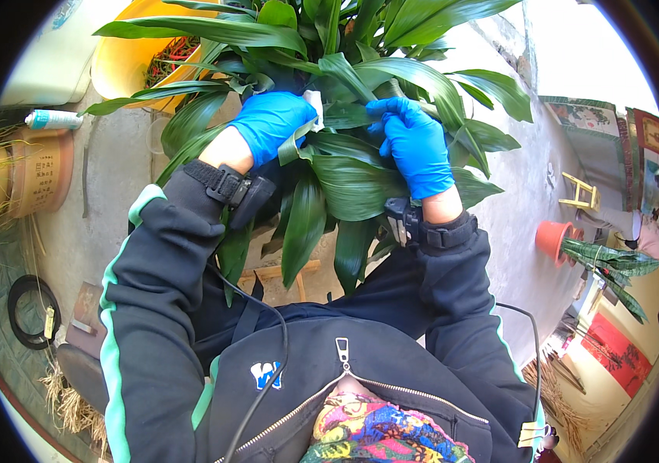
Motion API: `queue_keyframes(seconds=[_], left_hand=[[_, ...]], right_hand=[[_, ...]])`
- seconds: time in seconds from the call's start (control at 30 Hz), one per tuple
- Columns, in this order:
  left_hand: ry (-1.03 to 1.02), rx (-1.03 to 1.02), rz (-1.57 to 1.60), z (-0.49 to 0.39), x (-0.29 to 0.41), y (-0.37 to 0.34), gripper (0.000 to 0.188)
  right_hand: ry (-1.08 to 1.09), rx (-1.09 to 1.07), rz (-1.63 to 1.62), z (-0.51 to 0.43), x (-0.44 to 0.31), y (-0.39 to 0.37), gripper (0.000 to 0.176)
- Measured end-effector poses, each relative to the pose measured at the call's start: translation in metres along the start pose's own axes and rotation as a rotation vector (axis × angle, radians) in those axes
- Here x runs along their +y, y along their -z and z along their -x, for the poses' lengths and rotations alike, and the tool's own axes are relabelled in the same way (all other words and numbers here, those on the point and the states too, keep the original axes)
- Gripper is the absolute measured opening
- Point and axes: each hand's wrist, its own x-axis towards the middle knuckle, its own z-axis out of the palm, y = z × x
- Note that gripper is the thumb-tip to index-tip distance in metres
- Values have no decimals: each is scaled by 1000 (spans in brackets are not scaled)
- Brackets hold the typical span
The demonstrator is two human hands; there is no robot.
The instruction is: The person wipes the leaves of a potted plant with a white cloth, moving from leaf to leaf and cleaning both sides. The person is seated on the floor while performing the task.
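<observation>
A large potted plant with broad, glossy green leaves [355,188] fills the upper middle of the head view; its pot is hidden. Both hands wear blue gloves. My left hand [276,126], among the leaves at left, grips a crumpled white cloth or tissue [314,109], which shows beyond the fingers; a curled leaf edge lies at the fingertips. To the right, my right hand [413,144] has its fingers bent and pinches a leaf [348,76] near its tip, beside a wide leaf that arches over. Several leaves hang down between and below the wrists.
A yellow basin [118,66] holding red and green chili peppers stands at upper left. Left of it are a white spray can or tube [54,120] and a brown planter [43,173]. A black coil [33,312] lies lower left. An orange pot [552,243] and small stool [581,194] stand right.
</observation>
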Motion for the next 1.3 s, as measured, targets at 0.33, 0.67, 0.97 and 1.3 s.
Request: queue_keyframes(seconds=[0.33, 0.67, 0.97, 1.3], left_hand=[[14, 275, 93, -13, 7, -7, 28], [-19, 253, 28, -24, -1, -17, 17], [50, 45, -36, -22, 10, 0, 23], [-268, 295, -73, -9, 29, 11, 25]], right_hand=[[99, -58, 147, 3, 3, 0, 19], [189, -57, 209, 4, 8, 1, 17], [84, -48, 158, 4, 5, 3, 17], [42, -8, 124, 0, 3, 3, 17]])
